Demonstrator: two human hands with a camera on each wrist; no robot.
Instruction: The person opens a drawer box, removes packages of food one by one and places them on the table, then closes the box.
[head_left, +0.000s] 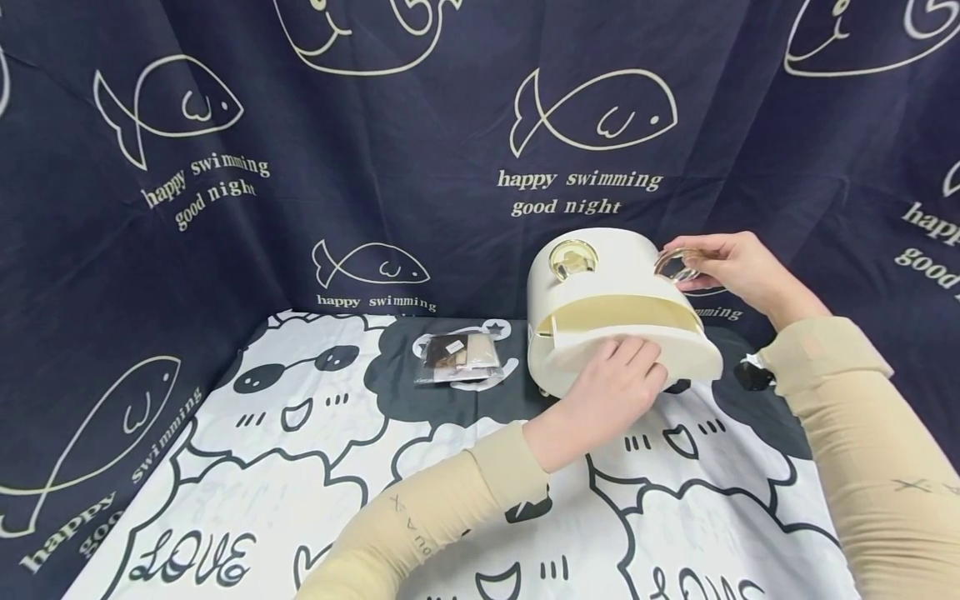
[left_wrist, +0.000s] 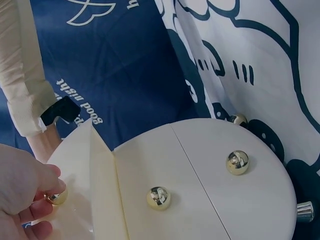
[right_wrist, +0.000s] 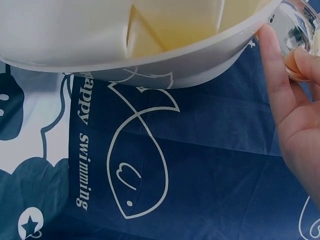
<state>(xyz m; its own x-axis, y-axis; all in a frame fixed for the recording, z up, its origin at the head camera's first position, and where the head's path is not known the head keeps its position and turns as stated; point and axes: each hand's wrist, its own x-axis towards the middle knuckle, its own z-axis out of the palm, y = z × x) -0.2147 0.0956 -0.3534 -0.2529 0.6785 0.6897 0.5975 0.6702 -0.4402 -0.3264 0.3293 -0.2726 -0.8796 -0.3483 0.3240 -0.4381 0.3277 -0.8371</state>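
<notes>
A white rounded storage box (head_left: 592,242) stands at the back right, its upper drawer (head_left: 675,358) pulled out with a cream inside showing. My left hand (head_left: 618,379) pinches a round gold knob (left_wrist: 59,197) on that drawer's front. Below it, two shut panels carry gold ball knobs (left_wrist: 159,198). At the box's upper right, my right hand (head_left: 723,262) holds a shiny gold-rimmed round piece (head_left: 678,262) between thumb and fingers, with one fingertip touching the box. A matching gold round piece (head_left: 573,260) sits at the upper left of the box.
Left of the box lies a clear plastic packet (head_left: 457,358) with brown and white contents. A sheep-patterned cloth (head_left: 300,467) covers the table. Behind it hangs a dark blue fish-printed curtain (head_left: 420,167). A short metallic foot (left_wrist: 305,212) juts from the box.
</notes>
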